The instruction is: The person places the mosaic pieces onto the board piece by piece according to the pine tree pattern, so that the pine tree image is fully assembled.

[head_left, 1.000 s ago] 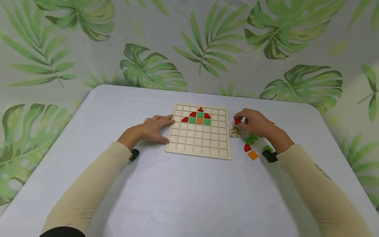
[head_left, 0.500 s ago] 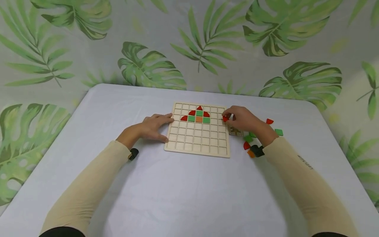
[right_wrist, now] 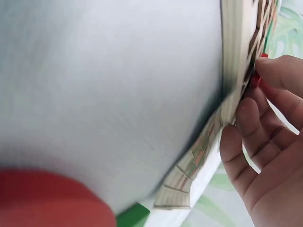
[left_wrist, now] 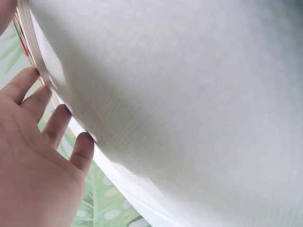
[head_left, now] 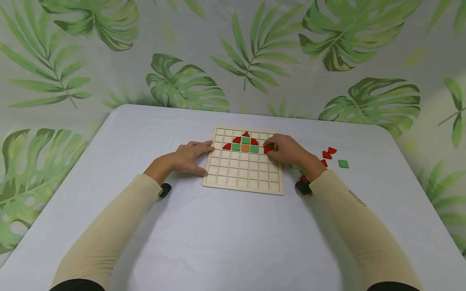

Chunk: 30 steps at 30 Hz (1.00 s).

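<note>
Board of pale wood with a square grid (head_left: 238,171) lies on the white cloth (head_left: 225,234), and the right hand (head_left: 288,148) is now over its right side, thumb and fingertips pinching a small flat red piece (head_left: 267,150). A second ago that piece was off the board, beside the small square pattern card (right_wrist: 180,177); half a second ago it was at the board's right edge; now it is farther in, just right of the right-hand green square (head_left: 254,149). The fingers hide much of its outline, and whether it touches the board cannot be told. The left hand (head_left: 189,157) has kept its place, spread wide, fingertips and thumb against the board's left edge. The set pieces are unchanged: a red triangle (head_left: 246,133) at the top, red rounded pieces (head_left: 237,140) stepping down both sides, other green squares (head_left: 246,140) between them, and an orange square (head_left: 245,148) in their lowest row. With the right forearm shifted leftward, three loose red pieces (head_left: 327,154) and a loose green piece (head_left: 343,163) show on the cloth; half a second ago only one of those reds and the green were visible.
</note>
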Each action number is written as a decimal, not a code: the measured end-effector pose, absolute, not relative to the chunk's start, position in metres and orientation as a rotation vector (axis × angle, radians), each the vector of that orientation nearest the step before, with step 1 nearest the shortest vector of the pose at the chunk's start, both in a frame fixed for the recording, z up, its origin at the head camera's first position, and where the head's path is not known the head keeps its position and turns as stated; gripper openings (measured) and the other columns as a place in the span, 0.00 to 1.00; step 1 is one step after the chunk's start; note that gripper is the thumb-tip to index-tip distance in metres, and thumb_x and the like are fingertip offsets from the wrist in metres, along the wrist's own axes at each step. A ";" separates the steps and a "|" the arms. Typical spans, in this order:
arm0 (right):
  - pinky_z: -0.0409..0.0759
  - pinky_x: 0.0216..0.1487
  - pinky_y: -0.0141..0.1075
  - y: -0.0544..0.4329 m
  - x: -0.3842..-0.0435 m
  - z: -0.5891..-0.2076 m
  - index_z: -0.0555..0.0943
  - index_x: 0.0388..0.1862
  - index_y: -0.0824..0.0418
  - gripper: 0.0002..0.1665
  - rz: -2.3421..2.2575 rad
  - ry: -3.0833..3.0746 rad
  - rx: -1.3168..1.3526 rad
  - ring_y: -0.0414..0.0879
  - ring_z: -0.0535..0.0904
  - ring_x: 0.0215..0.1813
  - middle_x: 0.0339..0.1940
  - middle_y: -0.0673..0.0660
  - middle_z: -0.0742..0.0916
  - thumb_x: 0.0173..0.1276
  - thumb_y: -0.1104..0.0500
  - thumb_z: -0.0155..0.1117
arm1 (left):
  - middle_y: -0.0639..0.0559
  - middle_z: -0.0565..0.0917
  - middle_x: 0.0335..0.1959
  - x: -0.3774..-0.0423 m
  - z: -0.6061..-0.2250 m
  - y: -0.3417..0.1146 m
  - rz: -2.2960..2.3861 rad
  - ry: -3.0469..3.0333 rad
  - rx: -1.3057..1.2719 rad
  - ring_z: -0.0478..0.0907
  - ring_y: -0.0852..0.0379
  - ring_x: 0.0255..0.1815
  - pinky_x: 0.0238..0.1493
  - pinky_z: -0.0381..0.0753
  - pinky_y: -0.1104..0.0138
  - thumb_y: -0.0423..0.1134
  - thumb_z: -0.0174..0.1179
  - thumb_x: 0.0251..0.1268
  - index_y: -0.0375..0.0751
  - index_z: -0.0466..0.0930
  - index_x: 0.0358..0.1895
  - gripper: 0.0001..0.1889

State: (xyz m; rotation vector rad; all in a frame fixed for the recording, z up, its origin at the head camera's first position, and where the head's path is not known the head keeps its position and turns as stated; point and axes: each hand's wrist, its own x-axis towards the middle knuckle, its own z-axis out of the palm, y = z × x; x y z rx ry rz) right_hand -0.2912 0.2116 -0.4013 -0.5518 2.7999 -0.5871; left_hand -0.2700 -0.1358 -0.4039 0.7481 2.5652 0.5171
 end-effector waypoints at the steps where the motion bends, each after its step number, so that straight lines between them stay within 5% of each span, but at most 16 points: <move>1: 0.77 0.52 0.45 0.211 -0.291 -0.402 0.81 0.58 0.63 0.21 -0.591 2.802 -0.540 0.51 0.76 0.46 0.48 0.59 0.83 0.66 0.59 0.61 | 0.51 0.47 0.84 -0.270 -0.404 -0.136 0.516 2.565 0.749 0.46 0.42 0.82 0.75 0.49 0.38 0.50 0.68 0.58 0.49 0.58 0.78 0.44; 30: 0.77 0.56 0.47 0.202 -0.292 -0.406 0.81 0.61 0.60 0.23 -0.671 2.777 -0.478 0.52 0.77 0.50 0.52 0.59 0.83 0.68 0.58 0.64 | 0.51 0.47 0.84 -0.270 -0.405 -0.136 0.492 2.570 0.751 0.46 0.42 0.82 0.75 0.50 0.39 0.51 0.67 0.58 0.50 0.58 0.78 0.44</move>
